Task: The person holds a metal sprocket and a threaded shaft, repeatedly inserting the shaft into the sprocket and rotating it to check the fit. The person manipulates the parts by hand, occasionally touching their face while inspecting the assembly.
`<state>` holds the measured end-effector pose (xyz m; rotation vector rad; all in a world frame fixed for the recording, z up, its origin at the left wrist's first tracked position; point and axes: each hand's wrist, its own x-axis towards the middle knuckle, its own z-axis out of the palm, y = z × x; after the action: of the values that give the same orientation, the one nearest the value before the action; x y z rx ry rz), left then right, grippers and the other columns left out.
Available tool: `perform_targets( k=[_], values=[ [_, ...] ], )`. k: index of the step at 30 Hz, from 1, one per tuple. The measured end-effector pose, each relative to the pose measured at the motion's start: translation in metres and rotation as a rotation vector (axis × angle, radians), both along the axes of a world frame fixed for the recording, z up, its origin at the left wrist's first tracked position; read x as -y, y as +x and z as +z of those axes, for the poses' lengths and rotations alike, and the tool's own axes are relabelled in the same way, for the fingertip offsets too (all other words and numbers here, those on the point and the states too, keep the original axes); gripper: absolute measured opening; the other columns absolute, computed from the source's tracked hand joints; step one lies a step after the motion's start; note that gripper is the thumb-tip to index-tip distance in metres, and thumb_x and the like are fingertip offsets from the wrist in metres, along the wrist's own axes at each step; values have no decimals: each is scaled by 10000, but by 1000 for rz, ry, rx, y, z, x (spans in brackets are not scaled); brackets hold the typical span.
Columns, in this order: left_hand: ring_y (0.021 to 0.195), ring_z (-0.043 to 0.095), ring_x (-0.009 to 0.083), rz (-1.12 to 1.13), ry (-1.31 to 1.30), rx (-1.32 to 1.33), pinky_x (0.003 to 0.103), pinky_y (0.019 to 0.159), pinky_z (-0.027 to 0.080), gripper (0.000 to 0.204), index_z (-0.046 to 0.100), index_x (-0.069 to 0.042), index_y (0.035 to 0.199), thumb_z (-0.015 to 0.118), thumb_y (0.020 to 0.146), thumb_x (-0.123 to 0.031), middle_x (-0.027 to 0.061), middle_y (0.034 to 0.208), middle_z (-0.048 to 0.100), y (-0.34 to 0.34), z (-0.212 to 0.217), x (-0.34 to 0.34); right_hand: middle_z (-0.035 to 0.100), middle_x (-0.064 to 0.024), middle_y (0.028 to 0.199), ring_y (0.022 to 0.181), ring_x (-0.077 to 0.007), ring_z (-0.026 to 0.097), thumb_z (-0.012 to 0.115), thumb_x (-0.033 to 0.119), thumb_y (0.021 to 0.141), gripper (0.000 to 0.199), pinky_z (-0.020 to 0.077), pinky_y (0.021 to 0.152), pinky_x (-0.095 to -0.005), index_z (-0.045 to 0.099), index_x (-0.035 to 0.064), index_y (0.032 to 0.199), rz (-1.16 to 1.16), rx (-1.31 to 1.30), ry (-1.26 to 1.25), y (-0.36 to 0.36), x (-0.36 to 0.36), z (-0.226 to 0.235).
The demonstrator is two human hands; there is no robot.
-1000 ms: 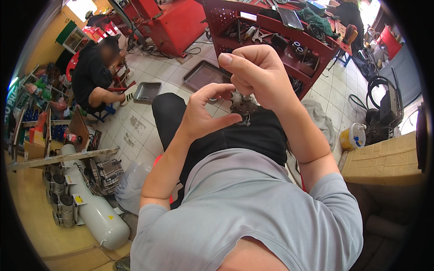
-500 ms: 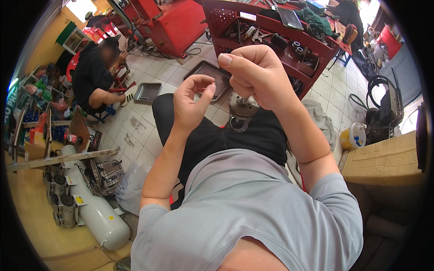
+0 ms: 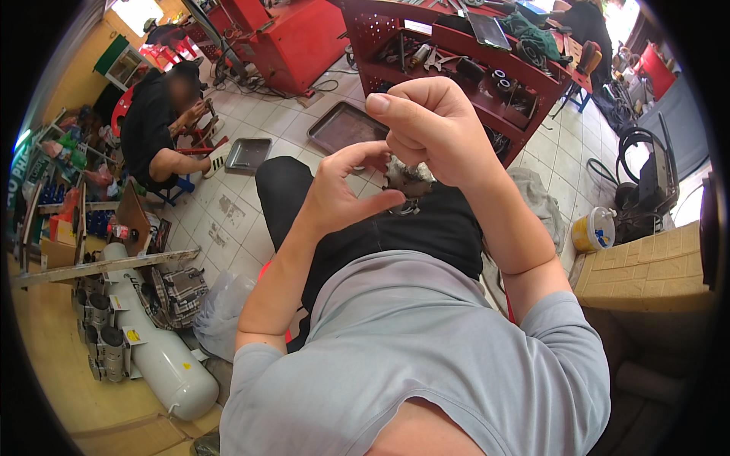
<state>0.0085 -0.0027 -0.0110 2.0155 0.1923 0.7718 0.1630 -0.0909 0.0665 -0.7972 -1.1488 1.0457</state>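
Both forearms rise from the lower edge, elbows bent, meeting above the lap. Left hand (image 3: 338,194): palm up, fingers curled, thumb extended toward the right hand (image 3: 430,129), which sits higher, fingers folded into a loose fist, knuckles uppermost.

- Beyond the grip we see a red tool shelf (image 3: 487,53) on a pale tiled floor (image 3: 228,220).
- Far left, an orange wall (image 3: 76,68); right, a brick-pattern ledge (image 3: 646,262).

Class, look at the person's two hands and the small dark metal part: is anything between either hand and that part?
Nothing visible. The right hand grips the dark metal part from above, and the left hand touches it from the side with thumb and fingers. Only the person's black trousers lie behind it.
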Motion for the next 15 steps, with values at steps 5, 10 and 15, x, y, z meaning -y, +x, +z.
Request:
perform_targets(
  k=[5,10,15],
  values=[
    [897,621,115,313,-286,200,271,819,487,210,639,9,1064,652,886,-103,47,906,668,6,-20,-28,423,45,480,411,-14,349,685,246,878,361,220,374,-213,568,35,609,60,-76,27,5,1,0],
    [863,602,107,110,-136,146,254,786,464,193,663,1,990,683,857,-138,43,900,666,-4,-11,-20,435,52,474,414,-4,360,680,262,880,395,238,373,-203,555,48,573,28,7,29,1,-1,-3],
    [873,615,155,-9,64,30,293,814,476,497,648,-8,1063,851,668,-230,66,918,662,-2,4,-1,450,56,484,430,0,384,682,266,874,399,268,380,-201,552,52,563,-23,33,51,1,-1,-2]
  ],
)
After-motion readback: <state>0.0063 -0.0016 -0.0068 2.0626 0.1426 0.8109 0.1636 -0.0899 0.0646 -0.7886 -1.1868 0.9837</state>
